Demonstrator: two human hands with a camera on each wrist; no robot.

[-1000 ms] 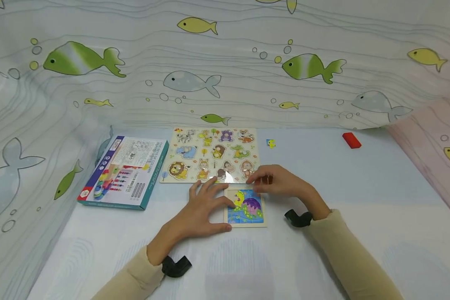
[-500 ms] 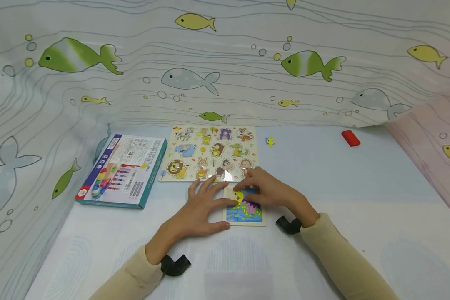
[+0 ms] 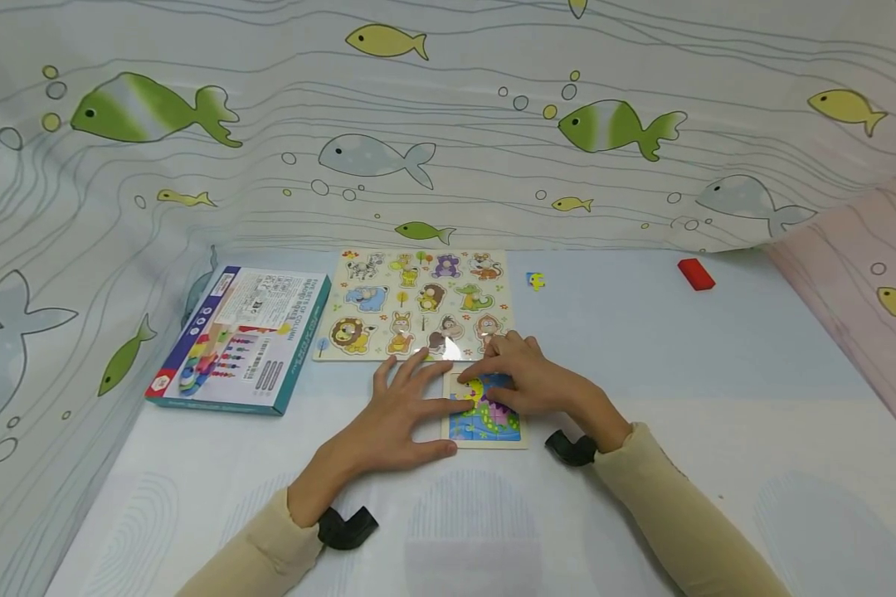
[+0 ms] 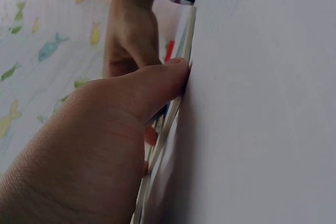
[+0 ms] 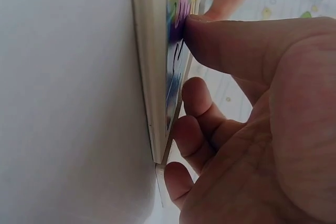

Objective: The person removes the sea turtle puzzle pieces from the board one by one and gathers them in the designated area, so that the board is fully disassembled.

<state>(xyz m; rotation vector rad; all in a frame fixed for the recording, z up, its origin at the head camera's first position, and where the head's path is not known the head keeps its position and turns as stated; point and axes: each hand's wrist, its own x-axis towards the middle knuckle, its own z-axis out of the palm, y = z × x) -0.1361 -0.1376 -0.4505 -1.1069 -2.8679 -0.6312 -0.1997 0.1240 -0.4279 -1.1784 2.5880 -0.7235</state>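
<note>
Your left hand was spread wide, its thumb against the near left corner of the framed puzzle and its forefinger laid over the left rim onto the picture; the other fingers fanned toward the animal board. Your right hand came over the far right part of the puzzle, thumb tip on the picture and forefinger at the far left corner, the two held apart, the remaining fingers loosely bent. The puzzle lay flat on the desk, between your hands, with the board's near edge just beyond it. Your tightest side was the far one: the board, then the fish-patterned cloth rising behind. The box stood close on the board's left. A loose puzzle piece lay right of the board, and a wide stretch of desk separated your right hand from the red block
</note>
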